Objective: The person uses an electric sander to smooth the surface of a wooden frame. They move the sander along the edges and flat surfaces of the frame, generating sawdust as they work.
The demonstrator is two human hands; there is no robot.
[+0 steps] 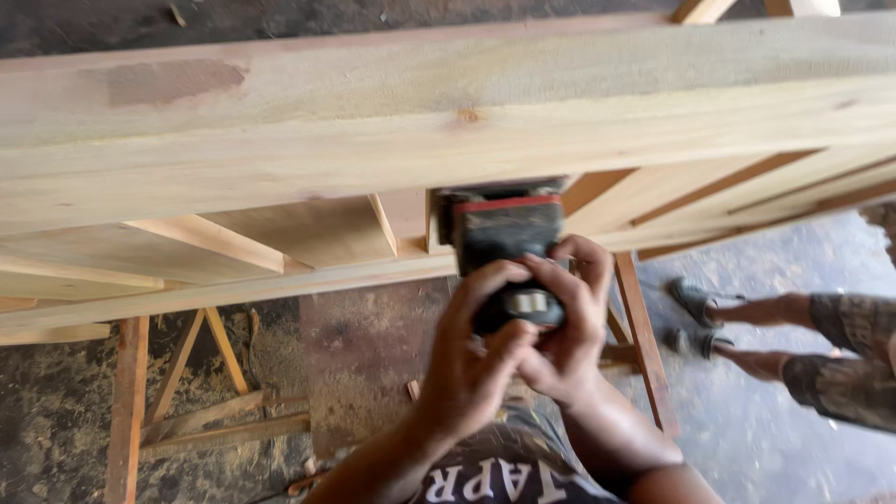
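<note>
Both hands, left hand (pixel 471 359) and right hand (pixel 571 322), are wrapped tight around a black sander (pixel 506 247), pressed up against the near edge of the long plank (pixel 280 159) running left to right.

sander (pixel 504 233) against beam (pixel 373 140) edge | hands (pixel 518 345) below | trestle (pixel 131 411) lower left

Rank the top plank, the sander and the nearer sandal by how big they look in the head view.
1. Top plank, spanning the whole picture.
2. Sander, gripped by the left hand and right hand.
3. Sandal, smallest; it lies farther from the camera, so its look may mislead.
</note>
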